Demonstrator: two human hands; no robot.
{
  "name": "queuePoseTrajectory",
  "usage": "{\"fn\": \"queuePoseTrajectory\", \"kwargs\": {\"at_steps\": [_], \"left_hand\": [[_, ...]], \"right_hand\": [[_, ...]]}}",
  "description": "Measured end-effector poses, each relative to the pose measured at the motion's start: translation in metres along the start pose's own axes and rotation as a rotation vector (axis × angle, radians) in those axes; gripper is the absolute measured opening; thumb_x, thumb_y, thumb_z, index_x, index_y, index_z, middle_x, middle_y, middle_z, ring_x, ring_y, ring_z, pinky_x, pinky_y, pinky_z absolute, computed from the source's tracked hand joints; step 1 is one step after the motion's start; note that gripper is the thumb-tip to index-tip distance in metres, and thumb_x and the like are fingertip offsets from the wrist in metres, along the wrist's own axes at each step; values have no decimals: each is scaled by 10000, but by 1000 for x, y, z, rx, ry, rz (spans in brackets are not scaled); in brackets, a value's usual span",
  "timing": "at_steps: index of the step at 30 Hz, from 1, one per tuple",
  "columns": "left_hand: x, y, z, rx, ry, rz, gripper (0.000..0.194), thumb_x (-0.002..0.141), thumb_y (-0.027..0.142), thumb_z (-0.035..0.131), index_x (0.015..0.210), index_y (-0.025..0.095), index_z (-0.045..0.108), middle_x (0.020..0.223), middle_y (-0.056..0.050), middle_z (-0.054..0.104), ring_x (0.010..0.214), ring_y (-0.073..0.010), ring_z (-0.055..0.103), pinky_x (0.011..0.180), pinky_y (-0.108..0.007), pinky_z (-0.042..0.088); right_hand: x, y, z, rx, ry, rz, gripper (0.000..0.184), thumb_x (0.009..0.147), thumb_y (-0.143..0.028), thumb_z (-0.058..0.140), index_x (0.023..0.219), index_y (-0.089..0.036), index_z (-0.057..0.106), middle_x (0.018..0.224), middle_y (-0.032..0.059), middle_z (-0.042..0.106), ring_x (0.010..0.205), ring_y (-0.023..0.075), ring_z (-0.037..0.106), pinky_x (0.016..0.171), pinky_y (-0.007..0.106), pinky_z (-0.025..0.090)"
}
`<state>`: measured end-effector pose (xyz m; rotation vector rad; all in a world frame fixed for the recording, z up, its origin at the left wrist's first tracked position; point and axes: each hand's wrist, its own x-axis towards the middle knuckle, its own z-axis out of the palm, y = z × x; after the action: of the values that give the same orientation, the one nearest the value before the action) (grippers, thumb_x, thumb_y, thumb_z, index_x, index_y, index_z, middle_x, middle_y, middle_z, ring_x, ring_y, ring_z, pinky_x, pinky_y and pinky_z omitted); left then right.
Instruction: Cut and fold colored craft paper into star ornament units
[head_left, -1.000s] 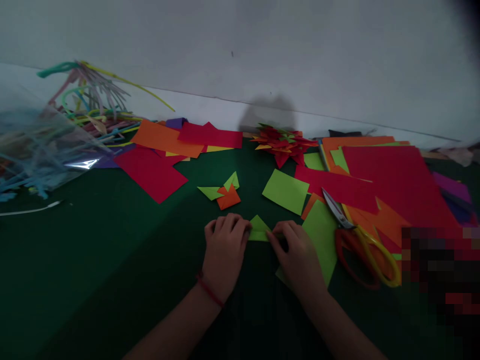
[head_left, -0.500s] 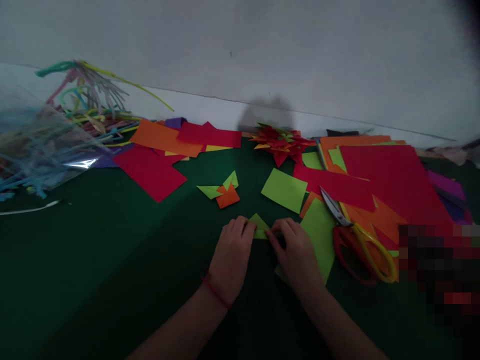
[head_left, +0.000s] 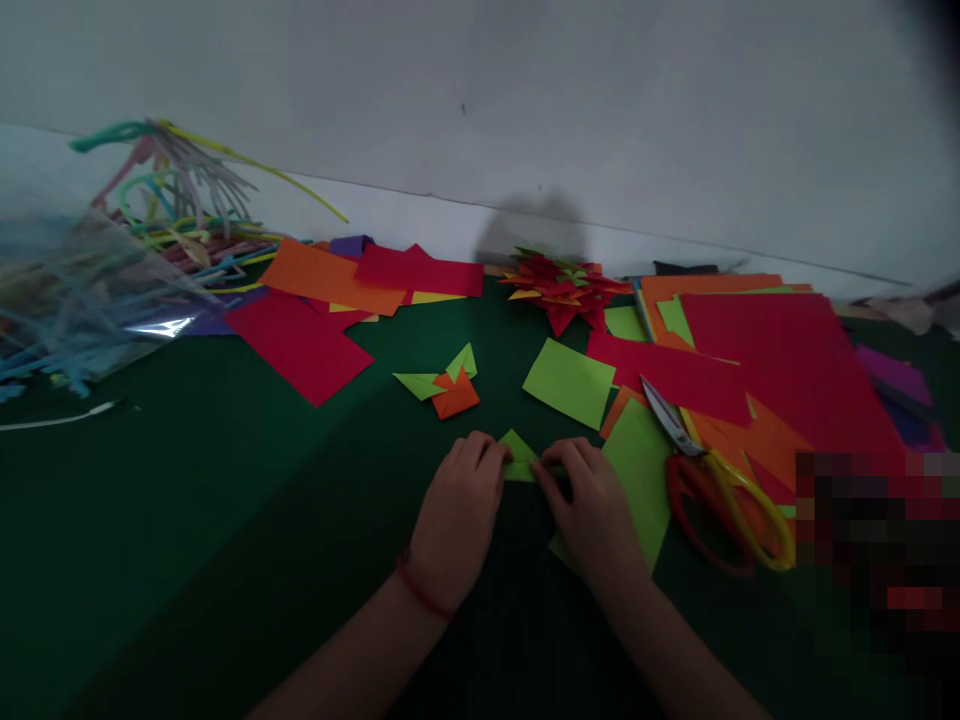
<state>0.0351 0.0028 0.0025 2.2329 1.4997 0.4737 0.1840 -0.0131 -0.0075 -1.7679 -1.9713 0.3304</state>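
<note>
A small piece of light green paper (head_left: 519, 462), folded to a triangle with a band along its near edge, lies between my hands. My left hand (head_left: 463, 510) is closed on its left end, fingertips pinching the fold. At the right end my right hand (head_left: 592, 500) pinches it between thumb and fingers. Both ends of the paper are hidden by the fingers. Just beyond sits a folded orange piece (head_left: 456, 394) with two green folded points (head_left: 421, 384). A green paper square (head_left: 570, 382) lies behind my right hand, and a larger green sheet (head_left: 639, 480) is beside it.
Scissors (head_left: 705, 450) with red and yellow handles rest on the papers at right. Red sheets (head_left: 772, 360) are stacked behind them. A layered folded-paper flower (head_left: 562, 285) stands near the wall. Red paper (head_left: 304, 345) and a clear bag (head_left: 82, 290) of pipe cleaners are at left.
My left hand has shifted very slightly, its wrist a little to the left. Both hands keep their pinch on the green paper; the other things lie as before.
</note>
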Motion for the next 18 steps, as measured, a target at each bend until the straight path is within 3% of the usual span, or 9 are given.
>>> {"fn": "queuePoseTrajectory", "kwargs": {"at_steps": [3,9,18], "left_hand": [[1,1,-2,-3,11,12,190,851,76,385,946,170,520,964,-34,500,868,-158,479,754,-307,428],[2,2,-3,12,28,1,131,811,126,477,924,175,523,950,-32,510,865,-170,484,751,-323,415],[1,4,-2,53,96,3,117,804,197,514,918,194,541,951,-24,543,942,-180,493,896,-385,318]], "right_hand": [[0,0,1,10,12,-25,94,842,-188,474,923,-185,522,910,61,544,824,188,508,694,330,421],[2,0,2,-23,25,-30,59,822,-199,487,852,-174,532,870,67,536,810,202,507,704,349,413],[2,-5,5,-20,65,32,105,787,-282,539,814,-186,506,838,58,524,778,205,491,682,345,400]]}}
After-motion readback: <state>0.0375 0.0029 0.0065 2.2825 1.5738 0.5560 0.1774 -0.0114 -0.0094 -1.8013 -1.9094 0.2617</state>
